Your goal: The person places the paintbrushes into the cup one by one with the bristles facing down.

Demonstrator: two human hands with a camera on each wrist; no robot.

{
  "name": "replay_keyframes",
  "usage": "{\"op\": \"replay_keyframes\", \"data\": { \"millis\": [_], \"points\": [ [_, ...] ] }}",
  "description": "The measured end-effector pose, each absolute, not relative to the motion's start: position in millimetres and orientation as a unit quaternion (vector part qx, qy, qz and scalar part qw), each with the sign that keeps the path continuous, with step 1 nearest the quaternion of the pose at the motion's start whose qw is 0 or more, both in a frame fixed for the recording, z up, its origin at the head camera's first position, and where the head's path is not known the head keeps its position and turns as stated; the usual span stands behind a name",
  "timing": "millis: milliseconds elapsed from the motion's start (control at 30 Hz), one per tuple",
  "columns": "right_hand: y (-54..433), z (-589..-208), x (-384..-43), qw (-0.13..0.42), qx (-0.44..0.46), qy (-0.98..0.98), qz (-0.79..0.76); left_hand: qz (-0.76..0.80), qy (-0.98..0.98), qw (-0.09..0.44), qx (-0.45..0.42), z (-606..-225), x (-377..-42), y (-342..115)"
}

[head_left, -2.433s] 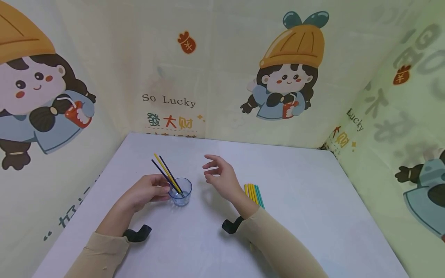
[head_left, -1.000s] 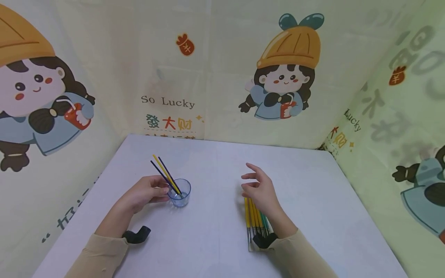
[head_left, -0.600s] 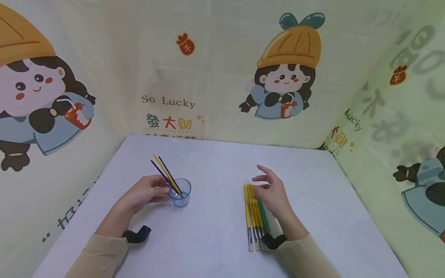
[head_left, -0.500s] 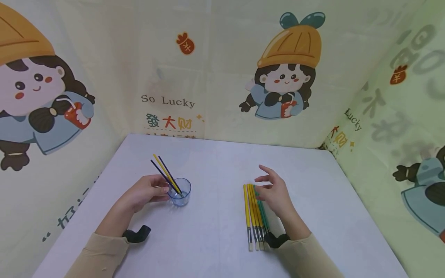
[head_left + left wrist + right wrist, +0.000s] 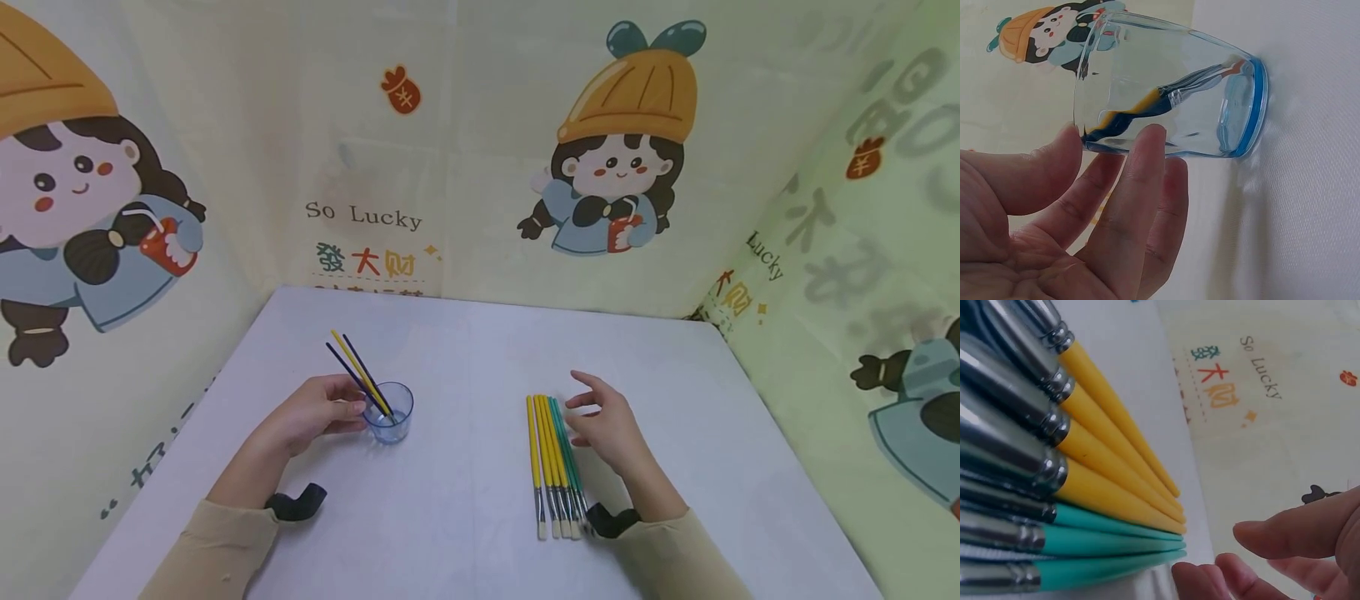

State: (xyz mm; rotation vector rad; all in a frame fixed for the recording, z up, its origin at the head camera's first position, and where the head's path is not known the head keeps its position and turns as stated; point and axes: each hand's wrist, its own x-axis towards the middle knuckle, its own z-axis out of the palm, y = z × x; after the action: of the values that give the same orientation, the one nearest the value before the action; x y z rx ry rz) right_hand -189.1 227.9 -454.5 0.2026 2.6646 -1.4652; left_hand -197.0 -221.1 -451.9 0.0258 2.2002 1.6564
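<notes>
My left hand rests its fingertips against the near side of a clear glass cup, with its thumb close to the rim. Upright on the table, the cup holds one yellow and two dark-handled paintbrushes, leaning left. On the right lies a row of paintbrushes, several with yellow handles and three with teal handles; their pale bristles point towards me. Just right of the teal handle ends hovers my right hand, fingers loosely bent and parted, nothing between them.
A white table carries everything. Printed cloth walls with cartoon figures enclose its back and both sides. On each wrist sits a black camera mount.
My right hand has moved right from near the cup, passing over the row of paintbrushes to its right side, uncovering the handles. My left hand has stayed at the cup.
</notes>
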Motion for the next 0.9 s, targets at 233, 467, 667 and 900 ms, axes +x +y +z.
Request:
{"op": "replay_keyframes", "data": {
  "millis": [233, 467, 667, 900],
  "points": [
    [234, -461, -186, 0.091, 0.082, 0.885, -0.449, 0.585, 0.788, 0.192, 0.008, -450, -197, -219],
    [236, -468, -189, 0.110, 0.080, 0.895, -0.425, 0.583, 0.789, 0.193, 0.002, -449, -196, -219],
    [233, -469, -190, 0.110, 0.076, 0.903, -0.408, 0.582, 0.790, 0.193, 0.000, -448, -195, -219],
    [230, -468, -192, 0.114, 0.081, 0.917, -0.375, 0.581, 0.791, 0.193, -0.001, -449, -196, -219]
  ]
}}
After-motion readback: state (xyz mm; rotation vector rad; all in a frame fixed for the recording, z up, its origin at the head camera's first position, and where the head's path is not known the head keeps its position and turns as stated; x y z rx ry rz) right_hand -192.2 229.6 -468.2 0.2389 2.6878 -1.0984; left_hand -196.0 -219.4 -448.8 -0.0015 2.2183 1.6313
